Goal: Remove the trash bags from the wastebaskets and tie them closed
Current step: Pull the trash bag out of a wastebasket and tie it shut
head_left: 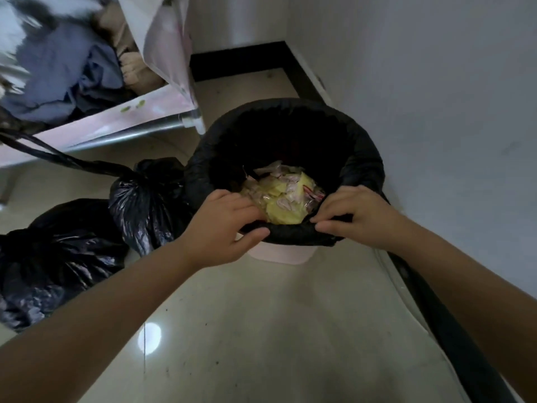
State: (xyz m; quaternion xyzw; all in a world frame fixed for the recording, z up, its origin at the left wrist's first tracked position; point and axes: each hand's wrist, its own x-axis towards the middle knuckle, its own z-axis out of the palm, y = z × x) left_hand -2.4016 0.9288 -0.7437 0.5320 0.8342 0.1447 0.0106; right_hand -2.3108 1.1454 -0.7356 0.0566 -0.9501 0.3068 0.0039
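A pink wastebasket (279,255) stands on the floor near the wall, lined with a black trash bag (290,132) whose edge is rolled over the rim. Yellow and pink peelings (286,196) lie inside. My left hand (223,225) pinches the bag's rolled edge at the near left of the rim. My right hand (357,213) pinches the same edge at the near right. Two tied black trash bags rest on the floor to the left, one beside the basket (145,199) and one nearer me (55,257).
A pink rack with a metal bar (130,132) holds blue and beige clothes (64,74) at the upper left. A white wall (436,112) with a dark baseboard (436,309) runs along the right. Glossy beige floor (261,330) spreads in front.
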